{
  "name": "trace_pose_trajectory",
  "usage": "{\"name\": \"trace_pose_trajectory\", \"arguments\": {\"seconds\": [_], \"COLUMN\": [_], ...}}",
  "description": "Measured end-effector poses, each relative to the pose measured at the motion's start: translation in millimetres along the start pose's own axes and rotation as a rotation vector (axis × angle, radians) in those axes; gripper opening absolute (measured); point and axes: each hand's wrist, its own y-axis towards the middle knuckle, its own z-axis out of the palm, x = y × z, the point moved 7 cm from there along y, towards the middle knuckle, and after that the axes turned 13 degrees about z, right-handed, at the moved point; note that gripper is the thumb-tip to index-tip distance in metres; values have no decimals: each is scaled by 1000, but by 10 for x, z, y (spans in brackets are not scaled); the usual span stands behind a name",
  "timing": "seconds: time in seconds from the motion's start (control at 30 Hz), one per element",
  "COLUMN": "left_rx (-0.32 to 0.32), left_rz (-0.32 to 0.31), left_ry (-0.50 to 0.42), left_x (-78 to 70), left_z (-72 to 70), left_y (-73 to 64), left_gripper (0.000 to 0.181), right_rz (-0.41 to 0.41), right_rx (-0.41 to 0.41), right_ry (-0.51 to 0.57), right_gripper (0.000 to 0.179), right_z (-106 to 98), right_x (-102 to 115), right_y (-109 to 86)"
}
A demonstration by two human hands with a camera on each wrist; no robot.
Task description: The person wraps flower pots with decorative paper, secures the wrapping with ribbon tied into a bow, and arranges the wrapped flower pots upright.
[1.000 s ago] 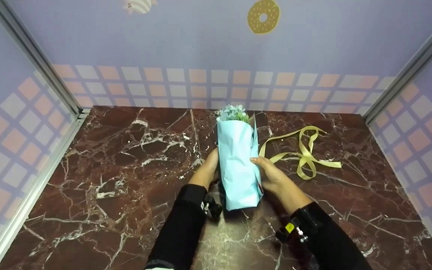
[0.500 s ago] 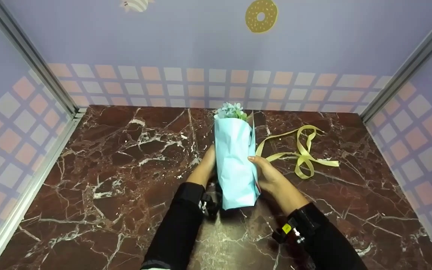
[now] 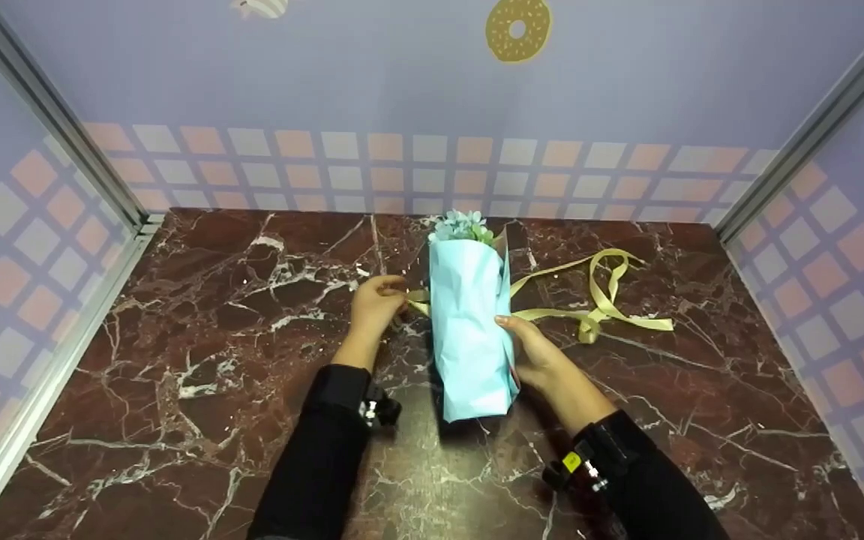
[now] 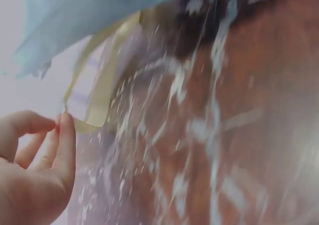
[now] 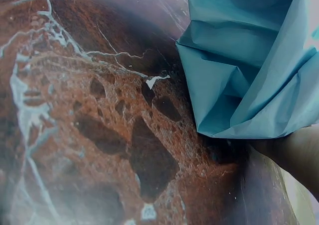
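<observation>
A bouquet (image 3: 471,330) wrapped in light blue paper lies mid-table, with pale blue flowers (image 3: 458,223) and green leaves showing at its far end. The left hand (image 3: 376,307), just left of it, pinches a yellow ribbon (image 4: 102,100) between thumb and fingertips. This ribbon runs under the bouquet and comes out on the right as loose loops (image 3: 604,300). On the bouquet's right side, the right hand (image 3: 541,356) holds the wrap, thumb on top and its other fingers hidden. Folded wrapping paper (image 5: 239,70) covers most of that hand in the right wrist view.
The tabletop (image 3: 214,315) is dark red-brown marble with white veins and small white specks. Lilac panels (image 3: 372,82) with pink and white squares stand at the back and both sides, joined by metal corner posts (image 3: 57,112).
The left hand has left the bouquet's left side, moved left and taken hold of the ribbon. A loop of ribbon on the right has shrunk. The right hand stays on the wrap.
</observation>
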Motion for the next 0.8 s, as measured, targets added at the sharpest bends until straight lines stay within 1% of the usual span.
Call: {"name": "trace_pose_trajectory", "arguments": {"seconds": [0.07, 0.13, 0.17, 0.23, 0.27, 0.33, 0.4, 0.47, 0.5, 0.57, 0.6, 0.7, 0.73, 0.8], "left_rx": [39, 70, 77, 81, 73, 33, -27, -93, -119, -141, -137, -94, -77, -48], "left_rz": [54, 92, 106, 118, 118, 108, 75, 39, 23, 3, -4, -15, -10, 3], "left_ry": [116, 219, 255, 289, 285, 254, 156, 47, 8, -45, -37, 36, 73, 183], "left_x": [-35, -55, -58, -51, -46, -35, -14, 1, 8, 14, 13, 19, 18, 11], "left_z": [-99, -186, -226, -295, -323, -390, -458, -528, -564, -626, -653, -703, -707, -704], "left_y": [22, 37, 42, 47, 48, 48, 42, 32, 25, 7, -2, -29, -32, -36], "left_gripper": [40, 41, 40, 36, 31, 23, 20, 20, 21, 21, 21, 24, 25, 27], "right_rz": [-1, -1, 2, 11, 12, 6, -15, -37, -43, -51, -49, -52, -56, -59], "right_rx": [-20, -33, -38, -38, -35, -33, -22, -16, -14, -4, -5, -4, -1, -1], "right_ry": [5, 7, 10, 6, 2, -3, -10, -8, -4, 8, 18, 37, 38, 42], "right_gripper": [30, 33, 34, 36, 35, 32, 28, 24, 23, 21, 19, 15, 14, 12], "right_z": [-15, -26, -32, -34, -35, -39, -28, -20, -15, -5, -6, -21, -27, -40], "right_x": [-4, -11, -17, -30, -34, -41, -39, -36, -36, -44, -52, -69, -72, -74], "right_y": [-7, -9, -10, -8, -6, -2, 1, 5, 5, 3, 0, -12, -17, -26]}}
